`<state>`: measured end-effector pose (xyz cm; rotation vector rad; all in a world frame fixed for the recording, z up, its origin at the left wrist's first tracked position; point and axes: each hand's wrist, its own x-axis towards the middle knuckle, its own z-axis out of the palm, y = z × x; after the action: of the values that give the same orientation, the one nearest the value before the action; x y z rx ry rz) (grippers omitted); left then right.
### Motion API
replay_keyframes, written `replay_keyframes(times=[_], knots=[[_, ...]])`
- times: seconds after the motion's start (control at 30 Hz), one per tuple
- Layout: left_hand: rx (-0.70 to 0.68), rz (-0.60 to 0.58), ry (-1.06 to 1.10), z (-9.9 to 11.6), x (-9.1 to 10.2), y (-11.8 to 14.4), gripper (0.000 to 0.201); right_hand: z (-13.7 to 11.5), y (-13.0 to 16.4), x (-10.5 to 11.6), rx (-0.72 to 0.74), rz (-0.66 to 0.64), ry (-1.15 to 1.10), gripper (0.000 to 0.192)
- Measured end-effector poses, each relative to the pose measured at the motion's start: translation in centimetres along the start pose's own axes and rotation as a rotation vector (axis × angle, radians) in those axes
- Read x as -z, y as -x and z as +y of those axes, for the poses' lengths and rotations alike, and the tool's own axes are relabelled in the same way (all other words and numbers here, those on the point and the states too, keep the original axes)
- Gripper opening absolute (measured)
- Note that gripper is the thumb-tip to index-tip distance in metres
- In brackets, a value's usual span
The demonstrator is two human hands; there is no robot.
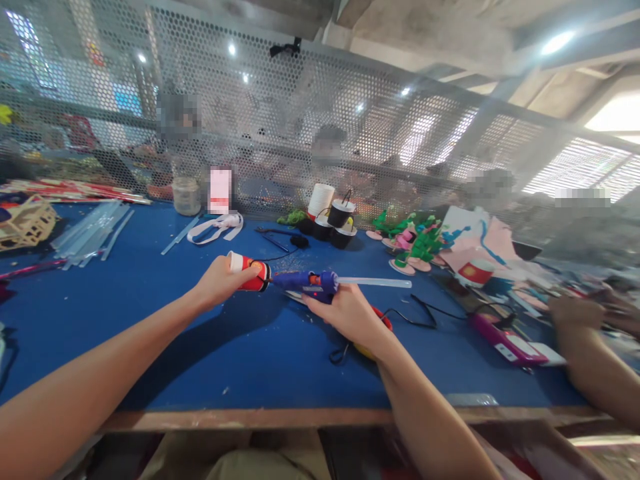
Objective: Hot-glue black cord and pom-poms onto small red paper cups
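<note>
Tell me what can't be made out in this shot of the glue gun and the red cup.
Head view only:
- Glue gun nozzle tip: hidden at the red cup.
- Trigger: covered by the right hand.
- Red cup's far side: wrapped by the left hand.
- Scissors: mostly under the right wrist.
- People behind the mesh screen: blurred.

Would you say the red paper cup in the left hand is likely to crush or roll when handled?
The red paper cup looks thin-walled, so the left hand could probably dent it. Lying sideways, it would likely roll if released. The glue gun nozzle pressing at its end may nudge it.
</note>
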<state>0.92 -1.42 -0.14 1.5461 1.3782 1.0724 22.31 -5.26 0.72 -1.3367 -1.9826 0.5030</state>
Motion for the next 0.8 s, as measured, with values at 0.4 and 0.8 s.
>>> replay_keyframes(times=[0.4, 0.8], knots=[[-0.102, -0.063, -0.148, 0.13, 0.09, 0.28, 0.034, 0.03, -0.34, -0.10, 0.022, 0.049, 0.007, 0.026], [-0.135, -0.016, -0.271, 0.53, 0.04, 0.58, 0.037, 0.31, -0.53, -0.20, 0.006, 0.070, 0.019, 0.019]])
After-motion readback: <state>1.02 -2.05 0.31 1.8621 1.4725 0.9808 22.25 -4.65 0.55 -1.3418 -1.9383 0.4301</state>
